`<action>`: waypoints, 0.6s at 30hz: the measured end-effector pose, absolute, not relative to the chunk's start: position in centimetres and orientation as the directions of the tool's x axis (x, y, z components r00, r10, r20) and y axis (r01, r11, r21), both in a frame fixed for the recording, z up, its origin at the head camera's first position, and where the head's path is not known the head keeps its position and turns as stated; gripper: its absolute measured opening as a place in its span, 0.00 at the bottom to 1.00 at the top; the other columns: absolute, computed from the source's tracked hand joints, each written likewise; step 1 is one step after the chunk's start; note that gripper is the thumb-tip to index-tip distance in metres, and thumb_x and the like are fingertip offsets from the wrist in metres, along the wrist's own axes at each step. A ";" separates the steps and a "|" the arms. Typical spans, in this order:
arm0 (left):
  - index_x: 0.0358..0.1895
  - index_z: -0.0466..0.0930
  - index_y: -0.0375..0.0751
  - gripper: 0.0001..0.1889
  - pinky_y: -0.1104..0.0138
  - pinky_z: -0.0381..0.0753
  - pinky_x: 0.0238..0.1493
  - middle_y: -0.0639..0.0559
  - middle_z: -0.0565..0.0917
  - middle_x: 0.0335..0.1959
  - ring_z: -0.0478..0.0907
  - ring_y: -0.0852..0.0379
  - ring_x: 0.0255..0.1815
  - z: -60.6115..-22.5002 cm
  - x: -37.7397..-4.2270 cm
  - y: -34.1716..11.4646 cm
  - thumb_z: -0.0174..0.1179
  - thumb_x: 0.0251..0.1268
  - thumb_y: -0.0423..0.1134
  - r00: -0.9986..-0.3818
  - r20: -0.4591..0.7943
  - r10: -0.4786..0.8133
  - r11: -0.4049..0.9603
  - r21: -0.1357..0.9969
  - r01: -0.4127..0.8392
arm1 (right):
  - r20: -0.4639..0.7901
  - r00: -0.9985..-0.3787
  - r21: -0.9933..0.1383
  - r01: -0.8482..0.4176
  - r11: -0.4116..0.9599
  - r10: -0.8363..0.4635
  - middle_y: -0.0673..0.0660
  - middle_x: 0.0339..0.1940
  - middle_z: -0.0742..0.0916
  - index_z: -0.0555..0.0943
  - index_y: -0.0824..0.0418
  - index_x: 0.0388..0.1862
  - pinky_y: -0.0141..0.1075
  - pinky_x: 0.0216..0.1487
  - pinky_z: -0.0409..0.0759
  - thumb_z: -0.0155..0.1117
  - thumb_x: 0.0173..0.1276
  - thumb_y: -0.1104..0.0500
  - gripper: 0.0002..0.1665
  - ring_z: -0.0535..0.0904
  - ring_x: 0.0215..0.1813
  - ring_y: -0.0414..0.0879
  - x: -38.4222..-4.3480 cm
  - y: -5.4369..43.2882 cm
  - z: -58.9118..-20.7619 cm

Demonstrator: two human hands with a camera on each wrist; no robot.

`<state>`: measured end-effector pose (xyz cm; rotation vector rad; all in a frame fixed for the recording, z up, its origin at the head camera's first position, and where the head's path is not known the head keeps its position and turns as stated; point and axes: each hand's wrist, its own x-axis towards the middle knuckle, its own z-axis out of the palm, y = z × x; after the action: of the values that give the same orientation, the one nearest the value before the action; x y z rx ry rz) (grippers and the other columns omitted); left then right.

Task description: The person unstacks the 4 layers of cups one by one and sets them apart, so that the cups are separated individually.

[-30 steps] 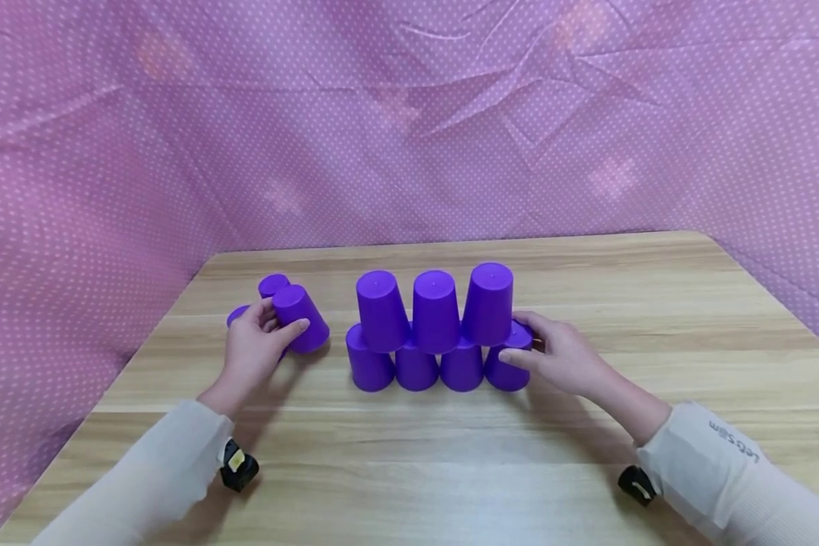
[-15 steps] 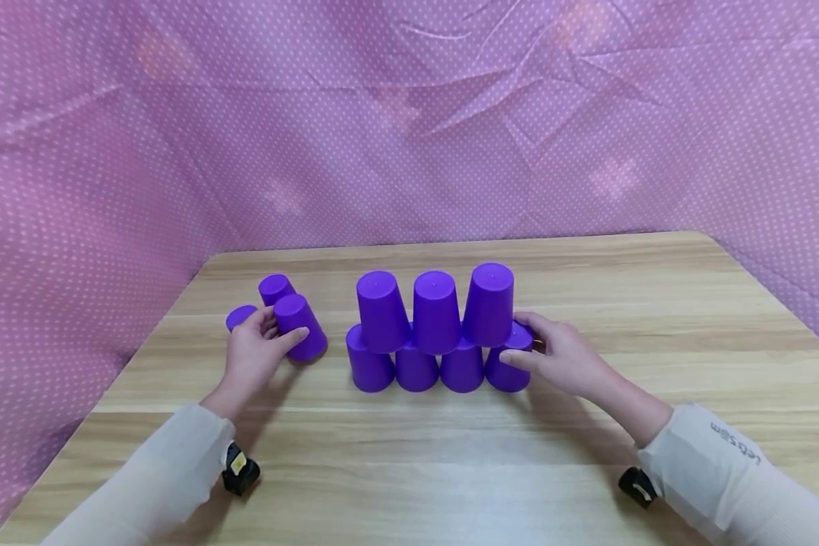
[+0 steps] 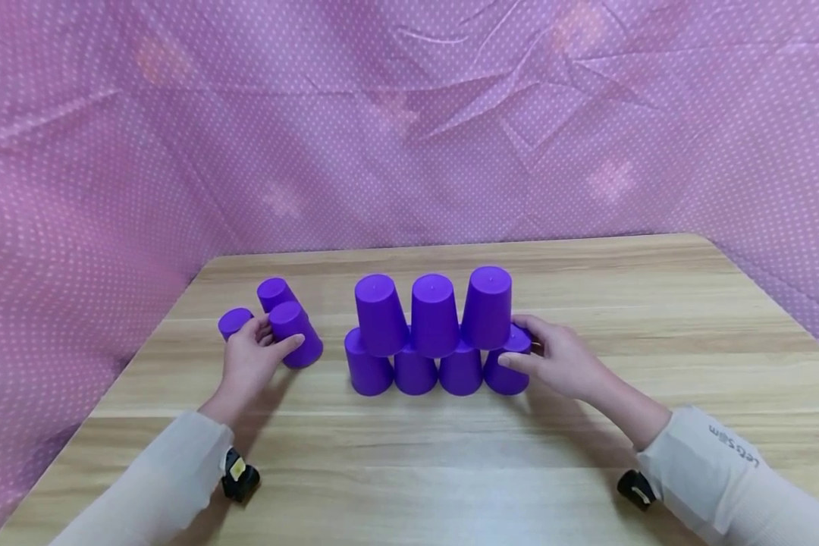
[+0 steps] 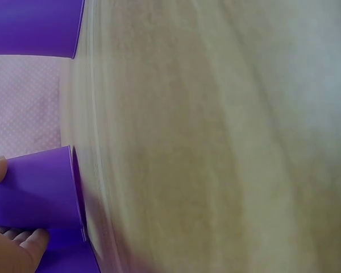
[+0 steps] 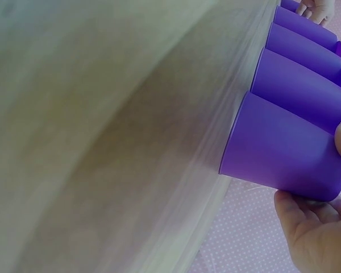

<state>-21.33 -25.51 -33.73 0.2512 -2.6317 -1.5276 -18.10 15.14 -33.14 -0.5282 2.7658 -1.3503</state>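
My left hand point(image 3: 249, 362) grips an upside-down purple cup point(image 3: 296, 340) on the left of the table, thumb on its near side and fingers behind. Its rim is at or just above the table in the left wrist view. Close behind that hand stand two more upside-down purple cups, one at the far left point(image 3: 234, 322) and one farther back point(image 3: 274, 291). My right hand point(image 3: 563, 358) holds the rightmost bottom cup point(image 5: 287, 151) of a two-level stack, thumb in front and fingers round its outer side. Three upper cups point(image 3: 434, 315) bridge the several cups of the bottom row point(image 3: 416, 371).
The wooden table point(image 3: 423, 470) has rounded far corners. A pink dotted cloth point(image 3: 396, 129) hangs behind it and along both sides. Small black devices are strapped at the left wrist point(image 3: 240, 476) and right wrist point(image 3: 636, 489).
My left hand has brought its cup down and slightly left, nearer the two loose cups. The far-left cup has shifted a little left. My right hand and the stack have stayed put.
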 end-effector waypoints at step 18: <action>0.69 0.54 0.32 0.39 0.56 0.63 0.68 0.34 0.63 0.67 0.62 0.43 0.68 -34.2 -21.1 -25.4 0.64 0.57 0.38 -0.976 -0.022 -0.218 0.444 0.888 -0.119 | 0.146 -0.939 -0.770 -0.307 0.560 -0.313 0.67 0.51 0.81 0.69 0.68 0.61 0.47 0.52 0.80 0.66 0.61 0.53 0.34 0.79 0.52 0.58 -18.1 15.2 -33.3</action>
<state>-21.07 -25.44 -34.24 0.3027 -2.5879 -1.5791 -18.06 15.19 -33.26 -0.5494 2.7686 -1.3638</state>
